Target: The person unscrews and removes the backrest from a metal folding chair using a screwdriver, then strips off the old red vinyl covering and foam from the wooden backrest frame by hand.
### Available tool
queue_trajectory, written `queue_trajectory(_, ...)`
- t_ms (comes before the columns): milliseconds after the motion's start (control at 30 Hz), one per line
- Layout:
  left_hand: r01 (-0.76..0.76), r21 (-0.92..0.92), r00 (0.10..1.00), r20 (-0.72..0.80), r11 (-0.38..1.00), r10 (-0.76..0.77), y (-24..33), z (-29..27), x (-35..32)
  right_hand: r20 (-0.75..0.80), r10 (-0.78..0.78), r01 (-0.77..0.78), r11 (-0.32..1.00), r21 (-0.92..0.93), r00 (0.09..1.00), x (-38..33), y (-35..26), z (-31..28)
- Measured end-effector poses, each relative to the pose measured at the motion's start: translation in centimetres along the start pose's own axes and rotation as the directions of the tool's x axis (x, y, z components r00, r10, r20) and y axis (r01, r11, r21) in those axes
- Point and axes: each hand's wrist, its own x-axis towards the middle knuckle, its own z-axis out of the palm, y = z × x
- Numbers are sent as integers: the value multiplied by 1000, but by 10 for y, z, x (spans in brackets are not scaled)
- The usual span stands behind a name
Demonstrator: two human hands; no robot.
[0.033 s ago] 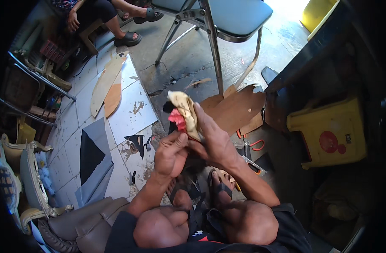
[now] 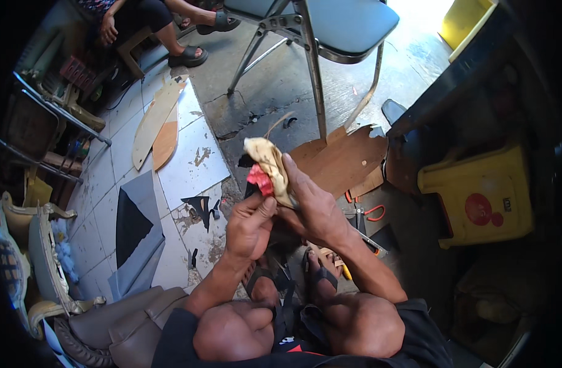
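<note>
- Head view: the person sits with both knees at the lower edge and holds a tan shoe-like piece (image 2: 267, 161) in front of them, above the cracked concrete and just on the near side of the metal folding chair (image 2: 317, 37).
- The right hand (image 2: 314, 205) is wrapped closed around the piece's lower end, fingers running up its side; the left hand (image 2: 247, 226) is pinched shut on the red part (image 2: 259, 179) that sticks out beside it.
- The tan piece looks light and soft, curling at its top, so it likely bends easily; the firmest hold seems to be low down, where the right hand already grips it.
- What the red part is exactly is hard to tell at this size; it appears thin and pliable.
- Between the piece and the chair lies a flat brown board (image 2: 342, 162) with jagged edges, right of the piece.
- Red-handled pliers (image 2: 368, 214) lie on the floor below that board, near the right forearm.
- A yellow plastic stool (image 2: 477, 193) stands well right of the chair.
- Open tiled floor lies left of the piece; another person's sandalled feet (image 2: 192, 56) are left of the chair.
</note>
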Motion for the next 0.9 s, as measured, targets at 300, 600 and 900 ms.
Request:
queue_trajectory(300,-131,169,971,-175,977,161,-1,-7,0,61,115,-113,993,-21,992,-7,17,-3)
queue_trajectory(600,-293,129,915,-250,947,317,32,-29,-4,-408,542,-398,832,387,735,-13,49,-29)
queue_trajectory(900,-346,275,887,-217,897,408,58,-43,-1,-466,486,-434,873,222,739,-15,60,-47)
